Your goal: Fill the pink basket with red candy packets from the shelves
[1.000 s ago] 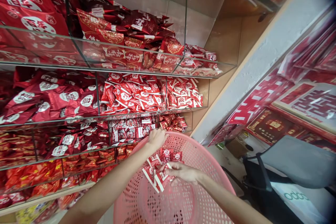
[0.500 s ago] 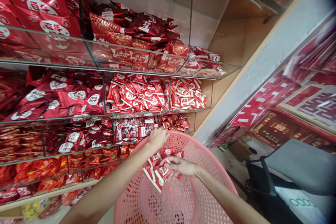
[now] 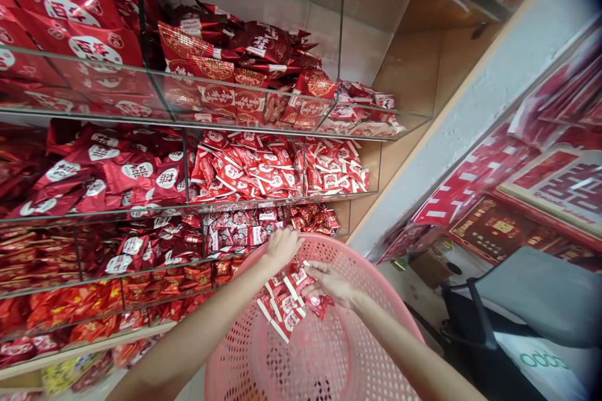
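1. My left hand (image 3: 285,247) is clenched over the far rim of the pink basket (image 3: 374,279), close to the glass-fronted shelves (image 3: 414,69).
2. My right hand (image 3: 335,282) is inside the basket, thumb and fingers grasping a red-and-white packet (image 3: 297,279), left of the basket's middle and toward its far rim.
3. A loose cluster of packets (image 3: 285,311) lies just beside it, overlapping (from this far off I can't count them reliably).
4. Done, I judge: a small handful is already inside the basket. Remaining: the grasped packet isn't yet released; how much more handling follows, I cannot tell.
5. Past the basket's far edge, the shelves carry heaped red packs (image 3: 244,166).
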Demonstrator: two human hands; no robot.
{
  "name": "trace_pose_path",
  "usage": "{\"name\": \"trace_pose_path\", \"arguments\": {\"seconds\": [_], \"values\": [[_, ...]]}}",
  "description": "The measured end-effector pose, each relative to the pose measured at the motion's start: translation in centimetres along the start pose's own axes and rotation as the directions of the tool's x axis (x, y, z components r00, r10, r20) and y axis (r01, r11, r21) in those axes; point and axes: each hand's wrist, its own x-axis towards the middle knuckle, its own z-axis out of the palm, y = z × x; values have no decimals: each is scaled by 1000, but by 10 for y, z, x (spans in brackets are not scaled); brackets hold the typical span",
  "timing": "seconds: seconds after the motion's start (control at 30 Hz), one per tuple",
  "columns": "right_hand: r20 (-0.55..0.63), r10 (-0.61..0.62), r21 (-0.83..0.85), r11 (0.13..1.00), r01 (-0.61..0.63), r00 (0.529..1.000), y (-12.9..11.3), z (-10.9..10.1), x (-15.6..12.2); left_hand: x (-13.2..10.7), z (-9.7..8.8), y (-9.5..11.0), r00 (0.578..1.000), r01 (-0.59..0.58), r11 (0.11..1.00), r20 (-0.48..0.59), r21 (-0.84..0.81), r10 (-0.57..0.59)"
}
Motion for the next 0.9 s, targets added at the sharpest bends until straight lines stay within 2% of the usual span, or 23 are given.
{"name": "trace_pose_path", "arguments": {"seconds": [0.23, 0.37, 0.43, 0.53, 0.6, 0.73, 0.9], "values": [[-70, 51, -36, 998, -54, 996, -6, 28, 29, 1, -4, 2, 1000, 14, 1000, 1, -6, -14], [-38, 12, -87, 996, -15, 999, 1, 44, 42, 2, -6, 2, 999, 28, 999, 22, -16, -28], [-61, -22, -197, 980, 10, 998, 8, 48, 47, 1, -7, 2, 999, 39, 999, 27, -18, -39], [-145, -85, -401, 916, 20, 986, 17, 49, 53, -1, -10, 1, 999, 41, 999, 25, -19, -40], [-183, -122, -476, 879, 21, 976, 21, 47, 56, -2, -11, 0, 999, 34, 999, 18, -19, -34], [-218, -199, -563, 825, 44, 955, 23, 43, 57, -3, -11, -1, 1000, 28, 999, 6, -23, -28], [-224, -240, -608, 792, 57, 944, 22, 44, 50, -3, -6, -2, 1000, 29, 999, 0, -30, -29]]}}
